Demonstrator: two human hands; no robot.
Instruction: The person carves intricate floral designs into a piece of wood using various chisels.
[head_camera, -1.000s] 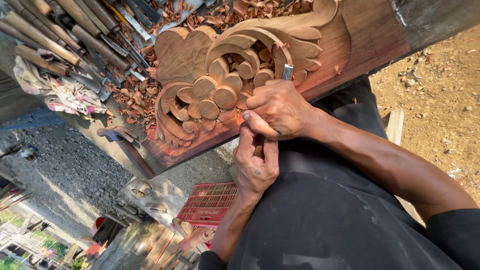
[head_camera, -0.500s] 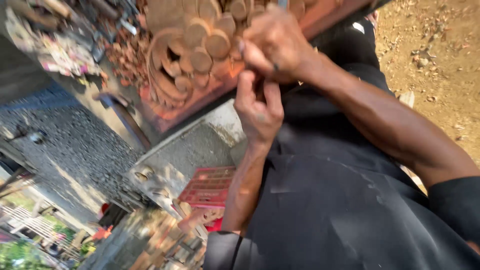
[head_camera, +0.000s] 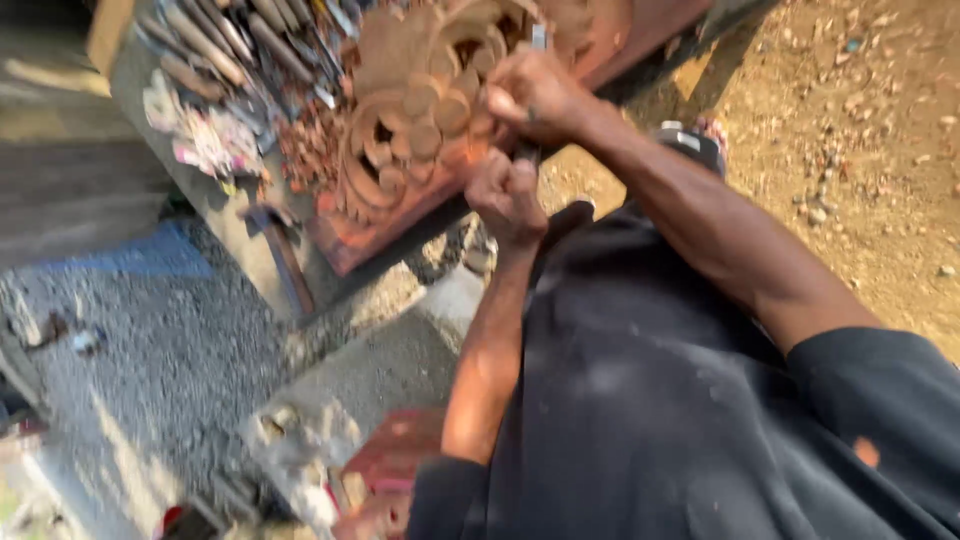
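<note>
Frame is motion-blurred, fine detail is soft.

Carved wooden panel: reddish-brown relief, scrolls and round petal-like lobes, pierced holes between the curls, flat plain border along its lower edge. Long axis runs diagonally, from lower left near the workbench front edge up toward the top right of the view. Carved face is turned toward the person. Panel lies on the bench's near edge and overhangs it; the lower-left corner sits close to the bench's front corner.

Right hand: fingers curled shut in a fist against the carved face at the panel's right part, closed on a chisel; only a short grey metal bit shows above the knuckles, pointing up and away. Cannot tell where the tip meets the wood.

Left hand: closed fist just below the right hand, touching or nearly touching it, at the panel's lower edge. A dark bit of handle shows between the two fists; whether the left hand wraps it is not clear.

Behind the panel, along the bench's far edge: row of wooden-handled carving tools, handles roughly parallel. Wood chips scattered beside the panel's left side. Red crate on the ground below, by the left elbow.
</note>
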